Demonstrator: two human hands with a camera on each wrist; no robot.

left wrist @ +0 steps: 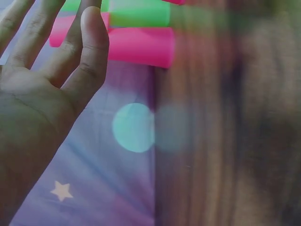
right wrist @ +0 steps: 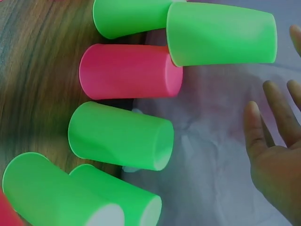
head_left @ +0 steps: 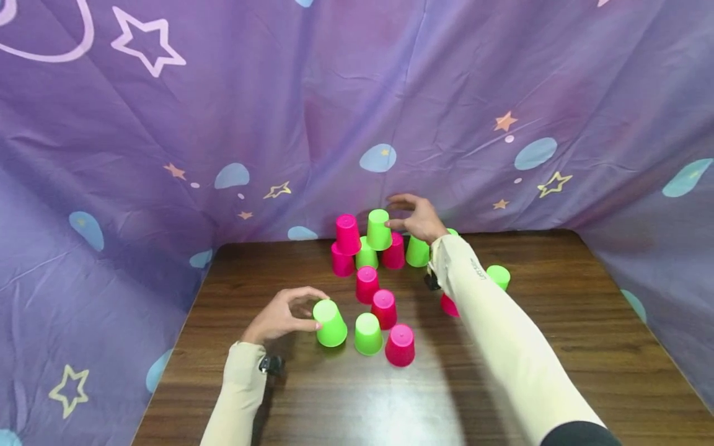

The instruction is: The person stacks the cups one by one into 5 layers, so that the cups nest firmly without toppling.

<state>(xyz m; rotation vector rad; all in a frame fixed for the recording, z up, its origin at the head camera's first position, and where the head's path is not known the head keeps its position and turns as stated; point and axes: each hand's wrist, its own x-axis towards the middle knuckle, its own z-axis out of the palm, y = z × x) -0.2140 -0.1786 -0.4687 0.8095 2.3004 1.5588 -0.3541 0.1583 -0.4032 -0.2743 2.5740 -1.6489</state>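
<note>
My left hand (head_left: 287, 316) holds an upturned green plastic cup (head_left: 330, 325) at the front left of the cups, thumb on its side and a finger near its top. That cup leans slightly. At the back, a pink cup (head_left: 348, 235) and a green cup (head_left: 379, 230) stand on a lower row of alternating pink and green upturned cups. Beside the upper green cup is my right hand (head_left: 418, 218), its fingers spread. The right wrist view shows a gap between this hand (right wrist: 277, 136) and the upper green cup (right wrist: 221, 34).
In front of the row stand pink cups (head_left: 367, 285) (head_left: 384, 310) (head_left: 401, 345) and a green cup (head_left: 368, 334). More cups, including a green one (head_left: 498, 276), are partly behind my right arm. The wooden table (head_left: 251, 266) meets a purple patterned curtain (head_left: 301, 124).
</note>
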